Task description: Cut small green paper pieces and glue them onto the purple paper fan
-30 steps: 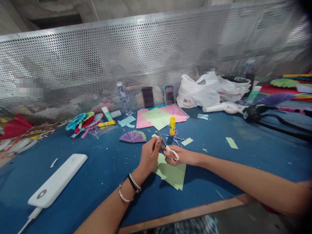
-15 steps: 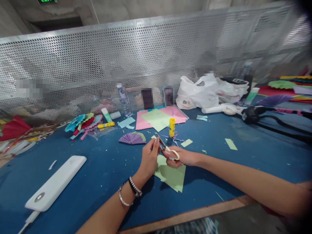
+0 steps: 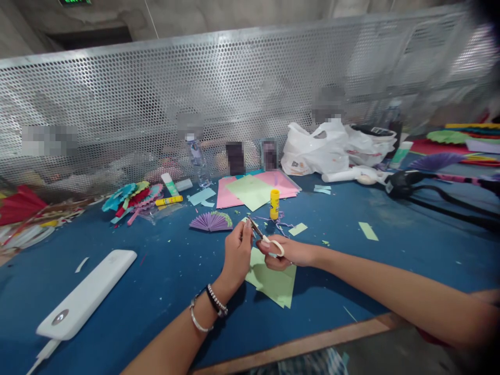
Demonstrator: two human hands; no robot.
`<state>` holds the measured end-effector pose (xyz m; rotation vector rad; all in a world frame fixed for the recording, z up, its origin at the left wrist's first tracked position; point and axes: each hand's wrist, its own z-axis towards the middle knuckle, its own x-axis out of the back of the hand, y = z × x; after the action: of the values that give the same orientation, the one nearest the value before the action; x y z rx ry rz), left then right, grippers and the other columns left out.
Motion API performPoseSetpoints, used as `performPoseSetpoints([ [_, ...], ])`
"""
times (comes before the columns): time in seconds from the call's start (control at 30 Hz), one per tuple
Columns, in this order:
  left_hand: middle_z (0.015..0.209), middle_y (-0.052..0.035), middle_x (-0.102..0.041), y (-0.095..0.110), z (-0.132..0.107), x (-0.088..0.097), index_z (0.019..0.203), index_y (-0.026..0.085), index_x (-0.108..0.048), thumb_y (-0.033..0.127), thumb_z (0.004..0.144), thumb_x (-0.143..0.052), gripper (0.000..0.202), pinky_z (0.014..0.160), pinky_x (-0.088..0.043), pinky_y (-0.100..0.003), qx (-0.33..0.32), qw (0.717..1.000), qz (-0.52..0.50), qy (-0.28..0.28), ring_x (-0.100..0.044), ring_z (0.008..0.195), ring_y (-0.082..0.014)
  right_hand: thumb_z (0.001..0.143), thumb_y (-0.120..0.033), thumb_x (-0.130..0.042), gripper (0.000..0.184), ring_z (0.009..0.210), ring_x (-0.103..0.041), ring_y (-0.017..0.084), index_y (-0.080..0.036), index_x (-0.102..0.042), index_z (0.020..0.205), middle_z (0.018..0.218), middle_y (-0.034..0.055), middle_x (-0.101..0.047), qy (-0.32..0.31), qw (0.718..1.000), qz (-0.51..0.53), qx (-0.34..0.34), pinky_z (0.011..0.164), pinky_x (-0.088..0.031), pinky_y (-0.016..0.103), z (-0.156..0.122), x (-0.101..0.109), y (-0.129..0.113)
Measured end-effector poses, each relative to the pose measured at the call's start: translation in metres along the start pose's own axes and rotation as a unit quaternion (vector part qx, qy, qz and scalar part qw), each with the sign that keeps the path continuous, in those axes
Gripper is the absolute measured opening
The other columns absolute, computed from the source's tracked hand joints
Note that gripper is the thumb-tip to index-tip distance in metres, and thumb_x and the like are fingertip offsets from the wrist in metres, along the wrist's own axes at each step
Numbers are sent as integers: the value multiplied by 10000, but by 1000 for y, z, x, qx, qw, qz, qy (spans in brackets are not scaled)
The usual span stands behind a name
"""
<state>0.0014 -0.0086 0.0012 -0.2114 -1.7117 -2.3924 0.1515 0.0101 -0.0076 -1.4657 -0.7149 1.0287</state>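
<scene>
My right hand [image 3: 283,251] grips scissors [image 3: 276,246] with cream handles, their dark blades pointing up and left toward my other fingertips. My left hand [image 3: 239,245] is pinched around a small piece of pale green paper [image 3: 245,220], mostly hidden by the fingers. Beneath both hands lie green paper sheets [image 3: 273,281] on the blue table. A purple folded paper fan [image 3: 211,222] with a green edge rests just left of the hands. Beyond them a yellow glue stick [image 3: 274,204] stands upright beside purple paper shreds.
Pink paper sheets [image 3: 226,195] lie further back, near a water bottle [image 3: 199,164] and white plastic bags [image 3: 314,148]. At left are a white power bank [image 3: 88,297] with a cable and colourful paper flowers [image 3: 130,198]. Black straps [image 3: 441,200] lie at right.
The scissor blades show more openly beside the left fingertips, which have shifted slightly left. Otherwise both hands keep nearly the same place over the green sheets.
</scene>
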Motion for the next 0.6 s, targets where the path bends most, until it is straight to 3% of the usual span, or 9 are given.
performPoseSetpoints([
  [0.3,573,37,-356,6,-4,1,626,185,-378,370,873,-357,309,560,-232,-246,-64,997,37,26,-318,549,-103,852,-504,-403,369,344,-190,35,-187,-306,690,399,-111,-269,-1,1000,8,16,367,-140,193,0,-5,3],
  [0.6,585,35,-332,3,-2,4,647,186,-347,355,892,-311,300,550,-252,-248,-83,993,82,2,-311,547,-101,858,-464,-430,345,345,-192,29,-189,-302,694,410,-115,-273,-7,1000,10,23,362,-152,171,-1,-9,0],
])
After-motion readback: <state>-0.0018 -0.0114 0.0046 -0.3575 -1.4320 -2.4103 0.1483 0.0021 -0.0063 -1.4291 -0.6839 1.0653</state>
